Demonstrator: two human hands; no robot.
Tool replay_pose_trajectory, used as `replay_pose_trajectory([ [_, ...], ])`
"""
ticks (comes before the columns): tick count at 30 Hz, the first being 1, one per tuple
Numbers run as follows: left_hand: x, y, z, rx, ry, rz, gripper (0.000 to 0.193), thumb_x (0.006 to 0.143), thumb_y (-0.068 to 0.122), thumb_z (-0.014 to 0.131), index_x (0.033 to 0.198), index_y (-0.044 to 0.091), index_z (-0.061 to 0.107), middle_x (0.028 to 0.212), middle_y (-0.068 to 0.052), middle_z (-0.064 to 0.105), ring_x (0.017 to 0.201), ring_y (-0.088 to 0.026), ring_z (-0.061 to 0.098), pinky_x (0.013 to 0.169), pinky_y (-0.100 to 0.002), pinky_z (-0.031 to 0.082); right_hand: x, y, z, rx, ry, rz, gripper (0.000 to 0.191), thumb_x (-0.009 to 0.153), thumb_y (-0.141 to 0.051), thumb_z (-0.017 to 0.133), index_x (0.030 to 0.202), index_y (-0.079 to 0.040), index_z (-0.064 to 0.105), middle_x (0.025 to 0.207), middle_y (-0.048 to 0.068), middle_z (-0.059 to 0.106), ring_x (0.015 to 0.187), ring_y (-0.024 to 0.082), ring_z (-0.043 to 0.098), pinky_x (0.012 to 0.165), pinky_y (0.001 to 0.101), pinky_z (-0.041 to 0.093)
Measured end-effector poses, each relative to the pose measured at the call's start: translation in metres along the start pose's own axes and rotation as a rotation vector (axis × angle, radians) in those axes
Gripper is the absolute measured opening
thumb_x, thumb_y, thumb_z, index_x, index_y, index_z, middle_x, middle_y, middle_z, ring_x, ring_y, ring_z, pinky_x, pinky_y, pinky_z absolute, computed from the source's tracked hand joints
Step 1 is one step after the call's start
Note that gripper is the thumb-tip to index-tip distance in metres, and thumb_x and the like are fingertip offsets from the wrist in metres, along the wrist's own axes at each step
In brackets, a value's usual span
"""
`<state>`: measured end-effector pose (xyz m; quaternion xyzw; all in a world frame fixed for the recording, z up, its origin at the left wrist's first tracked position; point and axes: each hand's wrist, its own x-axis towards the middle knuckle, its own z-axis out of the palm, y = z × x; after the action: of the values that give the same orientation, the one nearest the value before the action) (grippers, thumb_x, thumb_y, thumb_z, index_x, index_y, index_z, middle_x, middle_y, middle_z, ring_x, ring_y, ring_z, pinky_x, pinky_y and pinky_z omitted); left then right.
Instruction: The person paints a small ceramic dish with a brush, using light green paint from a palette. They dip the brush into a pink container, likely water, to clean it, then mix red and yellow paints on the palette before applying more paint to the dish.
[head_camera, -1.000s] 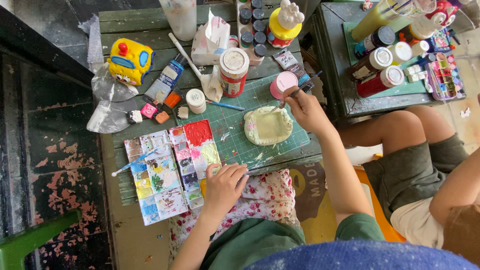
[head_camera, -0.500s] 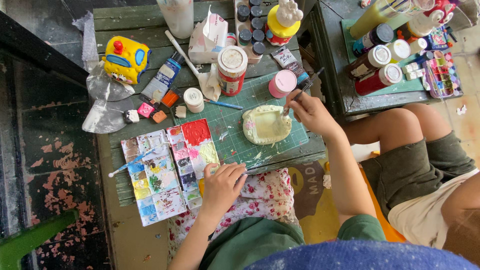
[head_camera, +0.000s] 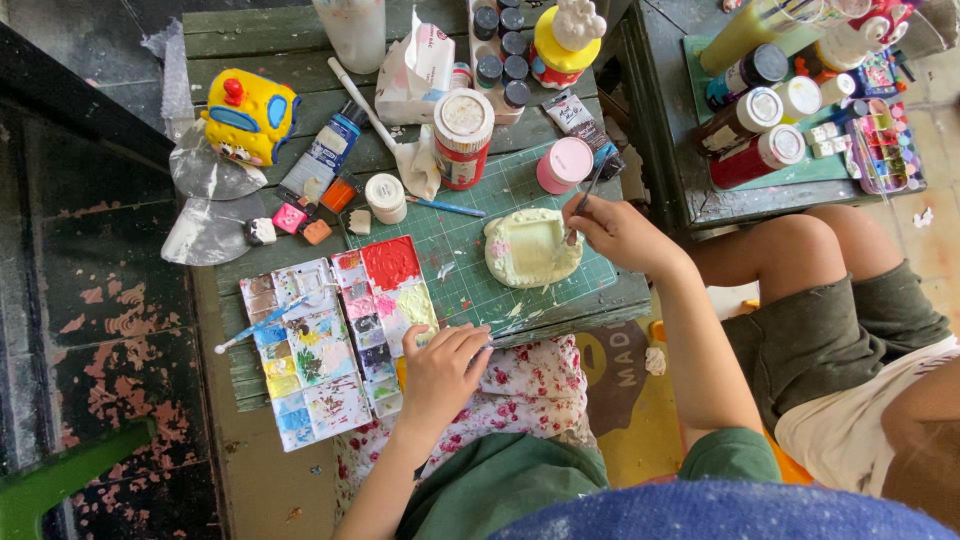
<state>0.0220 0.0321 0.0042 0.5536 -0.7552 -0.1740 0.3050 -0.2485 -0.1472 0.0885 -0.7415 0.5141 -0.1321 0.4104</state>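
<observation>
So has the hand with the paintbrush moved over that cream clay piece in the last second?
Yes. The right hand has slid from the pink jar down toward the clay piece on the green mat.

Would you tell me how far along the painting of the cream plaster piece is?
Done: pale cream covers most of the plaster piece. In hand: the right hand holds a brush to its edge, while the left hand rests by the palette. Left: only one corner shows pink.
</observation>
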Motion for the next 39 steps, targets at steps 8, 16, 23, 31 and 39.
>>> replay_pose_trajectory([
  [8,-0.001,0.001,0.001,0.007,-0.006,-0.006,0.020,0.091,0.026,0.072,0.108,0.017,0.076,0.108,0.004,0.077,0.106,-0.012,0.069,0.105,-0.046,0.031,-0.005,-0.012,-0.008,-0.043,0.082,-0.053,0.009,0.103,-0.011,0.056,0.109,-0.006,0.060,0.085,0.010,0.073,0.074,0.024,0.068,0.072,0.0352,0.053],
  [16,-0.002,0.001,0.001,0.002,-0.007,-0.007,0.019,0.091,0.026,0.073,0.107,0.016,0.076,0.108,0.003,0.077,0.106,-0.013,0.069,0.104,-0.046,0.031,-0.001,-0.021,0.007,-0.401,0.231,-0.179,0.012,0.101,-0.019,0.063,0.110,-0.011,0.063,0.093,0.012,0.073,0.083,0.036,0.069,0.069,0.0447,0.053],
  [23,0.000,0.002,0.000,0.001,0.017,-0.007,0.020,0.091,0.026,0.073,0.108,0.017,0.076,0.108,0.003,0.077,0.106,-0.013,0.069,0.104,-0.046,0.031,-0.004,-0.022,-0.006,-0.320,0.041,-0.094,0.013,0.099,-0.018,0.061,0.110,-0.012,0.064,0.087,0.010,0.074,0.081,0.033,0.071,0.070,0.0441,0.054],
  [31,0.001,0.002,-0.001,-0.014,0.000,-0.015,0.019,0.091,0.025,0.073,0.107,0.017,0.076,0.108,0.004,0.076,0.105,-0.012,0.069,0.104,-0.047,0.031,-0.001,-0.026,-0.002,-0.460,0.266,-0.206,0.012,0.101,-0.019,0.063,0.110,-0.012,0.065,0.088,0.011,0.072,0.079,0.034,0.069,0.066,0.0433,0.053],
  [39,0.003,0.001,-0.001,-0.015,0.009,-0.014,0.018,0.092,0.025,0.072,0.107,0.017,0.076,0.108,0.004,0.076,0.104,-0.012,0.069,0.104,-0.047,0.031,-0.035,0.011,-0.008,0.171,0.596,-0.245,0.010,0.110,0.003,0.059,0.119,0.002,0.055,0.102,0.011,0.070,0.077,0.008,0.060,0.067,0.0249,0.050],
])
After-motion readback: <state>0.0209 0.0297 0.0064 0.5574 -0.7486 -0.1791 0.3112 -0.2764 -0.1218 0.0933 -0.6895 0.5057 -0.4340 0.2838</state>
